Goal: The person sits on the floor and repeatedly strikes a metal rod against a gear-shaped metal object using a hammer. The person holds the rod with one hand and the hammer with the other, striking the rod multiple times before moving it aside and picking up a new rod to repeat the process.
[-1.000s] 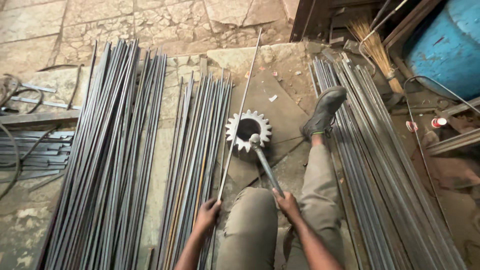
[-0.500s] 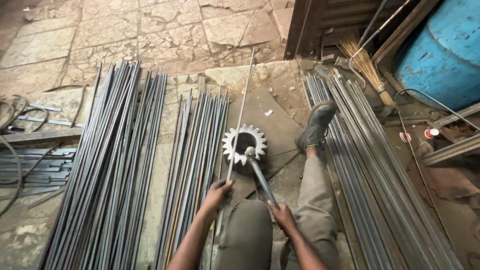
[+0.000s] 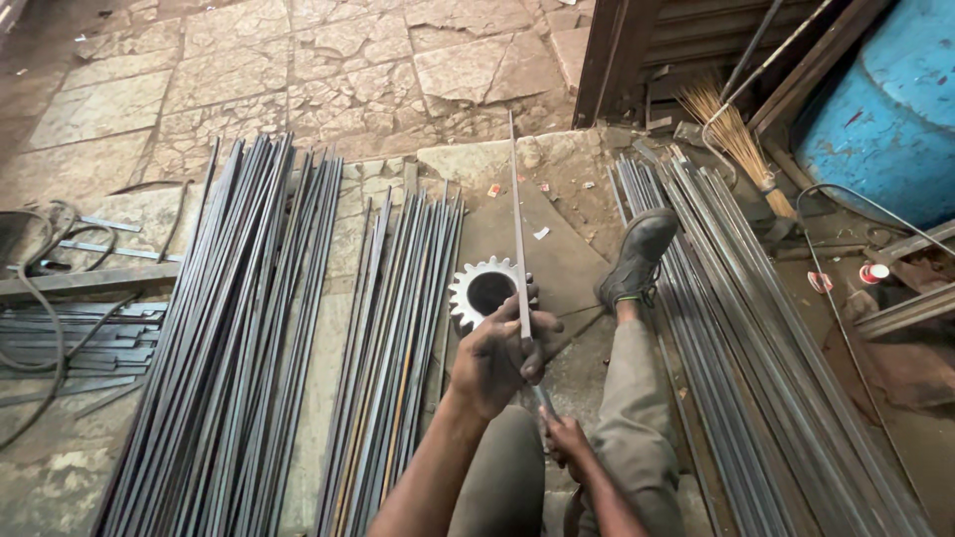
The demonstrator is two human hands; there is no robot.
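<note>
My left hand (image 3: 500,356) is shut on a long thin steel rod (image 3: 516,219), near its lower end. The rod runs away from me, almost straight up the view, and crosses a toothed steel gear (image 3: 484,290) that lies flat on the ground. My hand sits just in front of the gear and hides its near edge. My right hand (image 3: 568,441) is lower, beside my knee, and grips the handle of a metal tool (image 3: 544,401). The tool's head is hidden behind my left hand.
Bundles of long steel bars lie on the ground at the left (image 3: 229,328), in the middle (image 3: 398,338) and at the right (image 3: 736,348). My booted foot (image 3: 637,259) rests by the right bundle. A broom (image 3: 736,149), a blue drum (image 3: 885,109) and cables (image 3: 40,298) stand around.
My left hand has slid forward along the rod up to the gear. The rod has swung more upright in view. My right hand has drawn back lower with the tool.
</note>
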